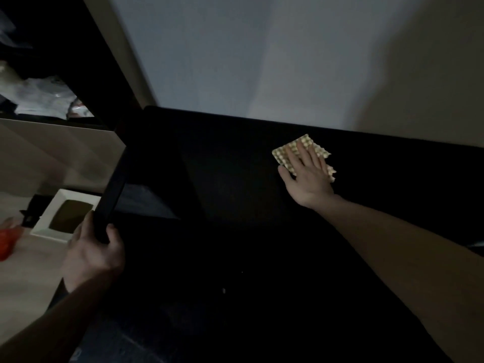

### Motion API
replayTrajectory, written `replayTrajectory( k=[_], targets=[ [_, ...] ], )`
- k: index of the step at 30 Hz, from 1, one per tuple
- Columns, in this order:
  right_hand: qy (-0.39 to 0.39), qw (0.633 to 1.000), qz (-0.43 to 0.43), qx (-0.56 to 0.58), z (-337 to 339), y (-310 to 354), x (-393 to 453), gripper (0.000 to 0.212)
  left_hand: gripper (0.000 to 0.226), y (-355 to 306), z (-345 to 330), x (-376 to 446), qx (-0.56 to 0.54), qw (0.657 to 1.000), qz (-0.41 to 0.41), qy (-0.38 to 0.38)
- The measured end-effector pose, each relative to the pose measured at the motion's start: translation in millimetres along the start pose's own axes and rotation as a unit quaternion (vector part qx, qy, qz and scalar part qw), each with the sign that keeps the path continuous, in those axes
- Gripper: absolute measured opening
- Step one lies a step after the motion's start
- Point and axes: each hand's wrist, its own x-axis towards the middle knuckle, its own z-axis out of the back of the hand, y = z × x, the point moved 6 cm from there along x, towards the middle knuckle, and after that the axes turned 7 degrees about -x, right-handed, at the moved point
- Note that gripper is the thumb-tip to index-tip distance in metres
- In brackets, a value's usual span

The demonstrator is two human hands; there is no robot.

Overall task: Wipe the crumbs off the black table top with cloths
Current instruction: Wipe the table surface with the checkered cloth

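Down at the near edge, dim and murky: a couple of pale crumbs [224, 290] lying on the black table top [235, 258], well short of both hands. Left hand [93, 254] next, low on the left side, fingers and thumb wrapped around the lower end of a flat black slab [111, 195] tilted up off the table's left edge; impossible to say what the slab is in this light. Just beyond that hand, on the pale surface to the left, a white box [44, 224] with a dark olive inset, and an orange-red something [7, 242] cut off at the frame's left border. Further out on the right, right hand [306, 176] stretched forward on a long bare forearm, palm down, fingers straight and slightly spread, pressing flat on the cloth [284, 153]. Cloth pale yellow with a checked, waffled look, lying flat on the black top near its far edge, corners peeking out past the fingertips and on both sides of the hand. Behind it all, plain grey-white wall [262, 61]. Up in the far left corner, a dark shelf opening [39, 95] stuffed with crumpled whitish items, too blurred to name.
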Motion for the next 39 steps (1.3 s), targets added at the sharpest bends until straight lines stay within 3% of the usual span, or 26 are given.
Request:
replayTrajectory(
  k=[8,12,15,17,23,28,31,35,39],
  targets=[
    [-0.069,0.983,0.161,0.059,-23.7,-1.5,-149.2,0.053,0.062,-4.8,4.7,-4.9,0.018,1.0,0.003,0.013],
    [-0.055,0.966,0.232,0.097,-40.4,0.3,-250.6,0.056,0.063,-7.6,6.6,-7.6,0.035,0.999,0.016,0.018],
    [-0.068,0.947,0.297,0.101,-54.2,4.8,-306.3,0.041,0.063,-8.9,8.0,-9.2,0.036,0.999,0.016,0.02],
    [-0.049,0.949,0.283,0.131,-52.7,3.9,-318.9,0.038,0.062,-8.9,8.3,-9.3,0.035,0.999,0.024,0.019],
    [-0.102,0.934,0.094,0.33,8.9,-25.8,-216.6,0.045,0.061,-5.7,7.0,-7.4,0.026,0.999,0.026,0.01],
    [-0.192,0.951,0.012,0.241,59.8,-65.0,-75.2,0.04,0.06,-5.6,5.5,-5.7,0.023,0.999,0.028,0.0],
    [-0.205,0.956,-0.021,0.209,75.4,-75.6,-12.9,0.037,0.064,-2.5,3.7,-3.4,0.025,0.999,0.026,-0.012],
    [-0.125,0.97,-0.034,0.206,57.3,-67.7,37.6,0.038,0.063,2.0,1.2,-1.2,0.025,0.999,0.035,-0.025],
    [-0.037,0.996,-0.011,0.085,13.2,-48.7,37.0,0.046,0.065,4.6,-0.4,0.5,0.023,0.999,0.037,-0.019]
  ],
)
